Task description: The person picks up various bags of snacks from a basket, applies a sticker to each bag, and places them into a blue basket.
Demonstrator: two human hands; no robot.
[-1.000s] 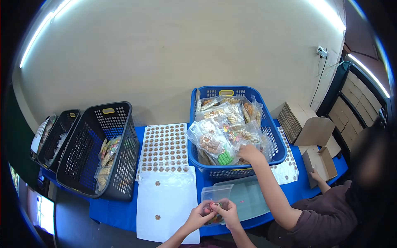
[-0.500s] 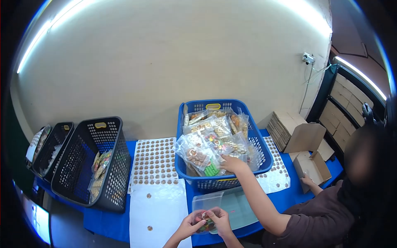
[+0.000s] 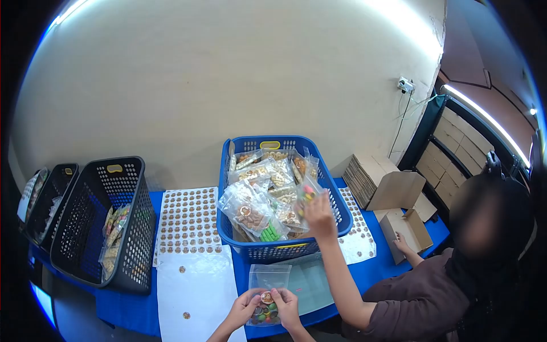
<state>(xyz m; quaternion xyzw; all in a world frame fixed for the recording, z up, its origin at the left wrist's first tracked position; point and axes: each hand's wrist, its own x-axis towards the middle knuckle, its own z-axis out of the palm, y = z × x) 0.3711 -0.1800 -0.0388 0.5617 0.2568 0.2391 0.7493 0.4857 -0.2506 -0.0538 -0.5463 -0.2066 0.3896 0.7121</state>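
Note:
Low at the front, my left hand (image 3: 244, 308) and my right hand (image 3: 286, 306) grip a clear zip bag (image 3: 269, 277) of colourful round sweets from both sides. A round sticker (image 3: 266, 297) shows on the bag's front, between my thumbs. Behind my hands, a blue basket (image 3: 273, 252) is heaped with clear packets of snacks. To the left lies a white backing sheet (image 3: 194, 285) with a couple of round stickers on it. A pale green translucent tray or sheet (image 3: 310, 285) lies just behind and right of the bag.
At right, a co-worker's hand (image 3: 321, 219) holds a packet of coloured sweets (image 3: 307, 195) over the basket; their other hand (image 3: 402, 244) touches an open carton (image 3: 419, 231). Stacked flat cardboard (image 3: 359, 176), a full sticker sheet (image 3: 188, 219) and a dark crate (image 3: 137, 251) stand around.
The co-worker's hand has lifted a packet of sweets from the basket pile. Between my thumbs, the sticker on my bag now shows plainly. My view has shifted right.

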